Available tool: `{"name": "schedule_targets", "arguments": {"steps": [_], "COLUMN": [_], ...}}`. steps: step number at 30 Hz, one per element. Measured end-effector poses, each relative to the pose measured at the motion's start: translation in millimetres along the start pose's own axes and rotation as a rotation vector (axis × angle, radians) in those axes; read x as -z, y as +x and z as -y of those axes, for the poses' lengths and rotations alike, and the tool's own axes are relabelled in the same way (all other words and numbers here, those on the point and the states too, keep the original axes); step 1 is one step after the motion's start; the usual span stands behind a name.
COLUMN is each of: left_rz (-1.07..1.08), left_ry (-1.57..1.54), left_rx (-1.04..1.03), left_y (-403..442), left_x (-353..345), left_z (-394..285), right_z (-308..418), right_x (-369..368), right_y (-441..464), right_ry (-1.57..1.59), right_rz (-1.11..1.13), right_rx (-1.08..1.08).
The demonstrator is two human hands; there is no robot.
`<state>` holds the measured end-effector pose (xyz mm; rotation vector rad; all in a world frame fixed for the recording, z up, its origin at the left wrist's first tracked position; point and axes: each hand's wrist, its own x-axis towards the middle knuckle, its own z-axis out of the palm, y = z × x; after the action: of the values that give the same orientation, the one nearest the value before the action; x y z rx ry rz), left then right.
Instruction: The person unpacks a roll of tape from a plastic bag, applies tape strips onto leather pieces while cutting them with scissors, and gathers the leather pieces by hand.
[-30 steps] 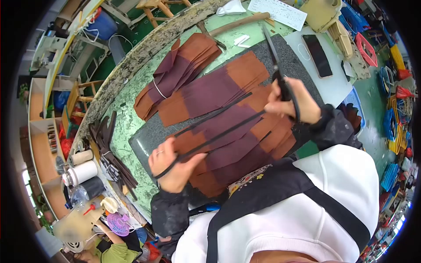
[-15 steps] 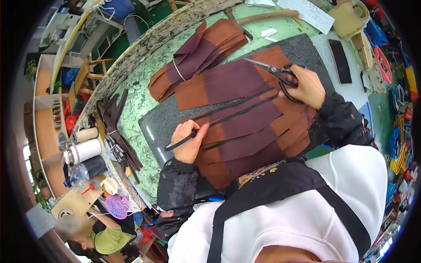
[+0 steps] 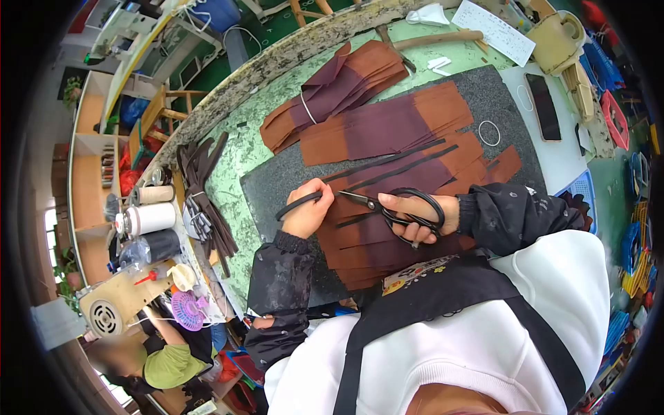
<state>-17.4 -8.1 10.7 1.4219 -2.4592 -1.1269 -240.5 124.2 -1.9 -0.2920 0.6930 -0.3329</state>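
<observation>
My left hand [image 3: 308, 211] is closed around a narrow black strip [image 3: 294, 205], one end of which loops out past the fingers. Black-handled scissors [image 3: 371, 204] are in my right hand [image 3: 423, 214], fingers through the handles. Their blade tips reach close to my left fingers; whether they touch the strip I cannot tell. Beneath both hands lie overlapping brown and purple panels [image 3: 373, 253], with black strips [image 3: 398, 166] across them. A flat stack of similar panels [image 3: 380, 131] lies just beyond.
A dark stone slab [image 3: 508, 104] supports the panels. Beyond it lie a tied panel bundle [image 3: 339, 86] and a hammer [image 3: 436, 39]. A phone [image 3: 543, 107] is at right, a bundle of dark strips [image 3: 200, 176] at left. Another person [image 3: 169, 363] sits lower left.
My right hand has brought the scissors from the far right of the panels down and left, close to my left hand. The left hand still holds the strip. The view has shifted slightly.
</observation>
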Motion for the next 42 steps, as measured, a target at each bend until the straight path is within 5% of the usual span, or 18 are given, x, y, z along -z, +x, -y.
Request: {"name": "schedule_targets", "arguments": {"steps": [4, 6, 7, 9, 14, 20, 25, 29, 34, 36, 39, 42], "left_rz": [-0.112, -0.212, -0.315, -0.534, -0.127, -0.187, -0.120, -0.084, -0.410, -0.361, -0.086, -0.151], "left_ry": [-0.032, 0.092, 0.214, 0.464, 0.273, 0.362, 0.122, 0.066, 0.056, 0.203, 0.201, -0.019], "left_rx": [-0.012, -0.220, -0.408, -0.786, -0.437, -0.519, -0.382, -0.176, -0.554, -0.737, -0.505, -0.414], "left_y": [-2.9, 22.9, 36.0, 52.4, 62.0, 50.7, 55.1, 56.1, 19.8, -16.2, -65.1, -65.8], "left_x": [9.5, 2.2, -5.9, -16.9, -0.9, -5.3, 0.1, 3.3, 13.1, 13.0, -22.1, -25.6], "left_z": [-4.3, -10.1, -13.4, -19.1, -10.5, -12.7, -9.3, -13.3, -33.0, -41.7, -20.8, -33.8], "right_z": [15.4, 12.9, 18.1, 38.6, 45.9, 59.2, 49.5, 60.3, 67.8, 49.5, -3.8, -23.0], "right_x": [-24.3, 14.0, 25.3, 51.9, 115.4, 98.4, 94.7, 98.7, 59.6, 29.9, 31.7, 28.0], "right_y": [-73.5, -81.9, -81.3, -74.5, -69.4, -74.6, -74.9, -76.5, -104.1, -120.4, -113.0, -98.6], "right_ry": [-0.018, -0.620, -0.897, -1.205, -1.478, -1.599, -1.543, -1.575, -1.655, -1.568, -1.624, -1.502], "right_rz": [-0.095, -0.392, -0.719, -1.332, -1.423, -1.350, -1.228, -1.268, -1.287, -1.144, -1.094, -1.177], "right_rx": [0.120, 0.433, 0.722, 0.911, 0.925, 0.847, 1.077, 0.907, 0.927, 0.896, 0.628, 0.784]}}
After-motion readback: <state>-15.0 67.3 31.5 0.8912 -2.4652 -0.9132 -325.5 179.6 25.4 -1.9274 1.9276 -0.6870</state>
